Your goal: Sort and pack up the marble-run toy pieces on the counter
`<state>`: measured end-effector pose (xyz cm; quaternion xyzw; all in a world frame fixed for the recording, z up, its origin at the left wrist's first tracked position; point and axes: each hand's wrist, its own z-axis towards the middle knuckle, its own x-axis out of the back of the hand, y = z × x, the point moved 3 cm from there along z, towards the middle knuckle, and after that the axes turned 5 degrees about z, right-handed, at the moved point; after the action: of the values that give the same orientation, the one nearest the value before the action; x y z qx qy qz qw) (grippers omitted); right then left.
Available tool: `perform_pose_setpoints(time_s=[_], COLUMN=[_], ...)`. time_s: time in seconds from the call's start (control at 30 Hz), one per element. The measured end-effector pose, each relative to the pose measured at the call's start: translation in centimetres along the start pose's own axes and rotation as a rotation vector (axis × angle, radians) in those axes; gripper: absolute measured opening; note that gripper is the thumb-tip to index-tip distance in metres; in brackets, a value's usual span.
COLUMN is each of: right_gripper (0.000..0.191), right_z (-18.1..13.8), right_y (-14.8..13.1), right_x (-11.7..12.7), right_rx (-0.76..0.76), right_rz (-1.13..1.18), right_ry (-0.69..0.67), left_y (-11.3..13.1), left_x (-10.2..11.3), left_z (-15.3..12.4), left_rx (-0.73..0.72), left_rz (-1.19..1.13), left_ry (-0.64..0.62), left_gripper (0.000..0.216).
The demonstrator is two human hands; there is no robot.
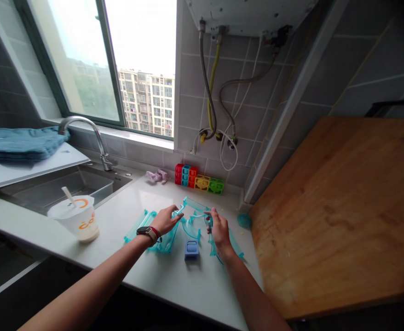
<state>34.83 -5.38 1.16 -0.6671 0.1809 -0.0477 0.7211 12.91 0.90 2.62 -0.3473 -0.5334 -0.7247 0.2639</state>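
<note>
My left hand, with a watch and a red band at the wrist, pinches the end of a small translucent teal plastic piece. My right hand has its fingers curled at the right end of a straight teal plastic strip; the exact grip is partly hidden. Between the hands lies a curved teal piece. More teal plastic parts rest under and beside my left forearm, and others lie beside my right hand. A blue block with a rounded window sits nearer me on the counter.
Red, blue, yellow and green blocks line the wall beside a crumpled lilac item. A lidded drink cup with a straw stands left, near the sink and faucet. A wooden board borders the counter's right.
</note>
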Motion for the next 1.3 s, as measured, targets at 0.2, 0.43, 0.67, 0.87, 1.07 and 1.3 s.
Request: perform_pose_setpoints(time_s=[0.2,0.43,0.67,0.87,1.07,1.3], right_gripper=[0.051,0.044,0.039,0.041,0.042,0.049], right_z=[-0.7,-1.8,-1.5,-1.6,-2.7,-3.3], right_y=[0.0,0.6,-0.6,-0.5,-1.1,-0.4], right_x=[1.3,1.5,3.1,3.0,2.0,1.9], right_rx=[-0.165,-0.253,-0.234,-0.255,-0.260,-0.134], right_rz=[0.362,0.607,0.847,0.951,0.889,0.551], right_ry=[0.004,-0.040,0.007,0.014,-0.077,-0.092], left_y=[1.6,5.7,11.1,13.4,13.0,11.4], left_x=[2.3,0.1,-3.1,-3.7,-5.6,-3.2], left_z=[-0.7,-4.2,-4.6,-7.5,-10.8,-14.6], left_rx=[0.024,0.054,-0.233,-0.413,-0.425,-0.253], left_rz=[-0.306,-0.684,-0.442,-0.254,-0.355,-0.636], left_ry=[0.018,-0.085,-0.196,-0.107,0.035,0.119], left_gripper=[0.050,0.044,0.037,0.025,0.022,0.026])
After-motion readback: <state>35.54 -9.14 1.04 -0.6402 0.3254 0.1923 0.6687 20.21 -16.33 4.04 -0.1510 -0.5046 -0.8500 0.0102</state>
